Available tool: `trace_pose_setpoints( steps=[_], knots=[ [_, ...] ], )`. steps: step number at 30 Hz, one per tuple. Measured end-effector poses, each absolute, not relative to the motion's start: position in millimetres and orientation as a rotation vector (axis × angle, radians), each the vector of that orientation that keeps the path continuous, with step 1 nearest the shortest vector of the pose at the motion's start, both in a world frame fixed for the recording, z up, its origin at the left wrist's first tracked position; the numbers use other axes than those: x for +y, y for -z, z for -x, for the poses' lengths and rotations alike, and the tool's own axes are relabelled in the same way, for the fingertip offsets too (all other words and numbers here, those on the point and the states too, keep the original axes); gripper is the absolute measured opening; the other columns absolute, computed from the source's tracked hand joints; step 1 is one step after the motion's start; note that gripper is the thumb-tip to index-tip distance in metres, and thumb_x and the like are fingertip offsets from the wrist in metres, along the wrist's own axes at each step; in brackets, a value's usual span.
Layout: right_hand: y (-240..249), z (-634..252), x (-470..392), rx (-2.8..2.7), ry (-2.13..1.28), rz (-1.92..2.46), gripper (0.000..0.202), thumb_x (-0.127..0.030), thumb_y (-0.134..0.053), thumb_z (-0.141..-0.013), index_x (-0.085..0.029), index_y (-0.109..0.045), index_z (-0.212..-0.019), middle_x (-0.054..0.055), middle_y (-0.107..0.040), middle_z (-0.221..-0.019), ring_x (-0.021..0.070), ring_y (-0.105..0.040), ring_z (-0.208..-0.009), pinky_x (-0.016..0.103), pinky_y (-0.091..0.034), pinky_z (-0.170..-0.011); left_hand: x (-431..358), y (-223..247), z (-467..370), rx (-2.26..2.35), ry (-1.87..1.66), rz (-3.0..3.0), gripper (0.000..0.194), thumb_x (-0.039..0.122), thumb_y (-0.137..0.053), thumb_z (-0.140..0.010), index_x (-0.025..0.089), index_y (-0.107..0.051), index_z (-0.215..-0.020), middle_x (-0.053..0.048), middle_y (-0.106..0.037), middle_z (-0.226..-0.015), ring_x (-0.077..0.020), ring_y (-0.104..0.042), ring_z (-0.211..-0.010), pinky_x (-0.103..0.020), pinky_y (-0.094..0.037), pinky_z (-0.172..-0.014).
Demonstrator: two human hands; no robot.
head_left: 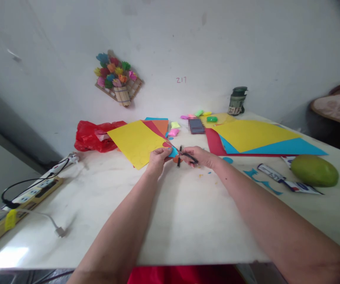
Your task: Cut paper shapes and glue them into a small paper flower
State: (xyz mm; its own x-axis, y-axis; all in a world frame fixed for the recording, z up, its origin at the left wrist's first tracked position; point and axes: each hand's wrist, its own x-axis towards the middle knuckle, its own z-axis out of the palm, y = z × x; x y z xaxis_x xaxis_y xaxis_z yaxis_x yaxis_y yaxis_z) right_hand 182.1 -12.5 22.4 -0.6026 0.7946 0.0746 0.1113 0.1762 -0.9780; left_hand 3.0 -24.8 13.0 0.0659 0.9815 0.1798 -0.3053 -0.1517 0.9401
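My left hand (pixel 158 158) pinches a small piece of blue paper (pixel 173 152) above the middle of the table. In my right hand (pixel 201 156) is a pair of scissors (pixel 189 158) with black handles, its blades pointing left and lying at the blue piece. Just below the blades a dark pen-like stick (pixel 179 162) rests on the table beside an orange paper round. Left of my hands lies a large yellow paper sheet (pixel 138 142) with red and orange sheets partly under it. A blue paper round (pixel 227 160) sits right of my right hand.
A red plastic bag (pixel 94 136) and a power strip (pixel 36 193) are at the left. Right stand yellow sheets (pixel 257 134) over blue ones, glue tubes (pixel 272 173), blue scraps (pixel 262 182) and a green mango-like fruit (pixel 314 170). A dark bottle (pixel 237 101) stands by the wall.
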Motion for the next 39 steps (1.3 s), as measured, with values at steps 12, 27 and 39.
trace_pose_setpoints(
  steps=[12,27,39],
  knots=[
    [-16,-183,-6,-1.888,-1.409,0.883,0.018,-0.027,-0.055,-0.07,-0.013,-0.057,-0.081,-0.005,-0.047,-0.049,0.0053,-0.039,-0.04,0.018,-0.03,-0.037,-24,-13,-3,0.824,-1.399,-1.118,0.022,0.031,-0.07,-0.059,0.012,-0.06,-0.058,-0.003,-0.063,-0.063,-0.0131,-0.06,-0.063,-0.03,-0.048,-0.072],
    [-16,-183,-7,-1.913,-1.397,0.878,0.018,-0.029,-0.055,-0.072,-0.013,-0.056,-0.082,-0.005,-0.045,-0.05,0.0046,-0.039,-0.04,0.017,-0.029,-0.037,-24,-12,-3,0.827,-1.399,-1.114,0.022,0.03,-0.07,-0.059,0.012,-0.059,-0.059,-0.004,-0.064,-0.063,-0.0144,-0.061,-0.064,-0.031,-0.048,-0.072],
    [-13,-183,-3,-1.888,-1.393,0.867,0.023,-0.031,-0.056,-0.071,-0.012,-0.059,-0.082,-0.005,-0.044,-0.047,0.005,-0.038,-0.038,0.018,-0.029,-0.034,-22,-12,-2,0.837,-1.389,-1.117,0.023,0.031,-0.07,-0.059,0.012,-0.057,-0.061,-0.005,-0.064,-0.065,-0.0182,-0.062,-0.069,-0.034,-0.048,-0.073]
  ],
)
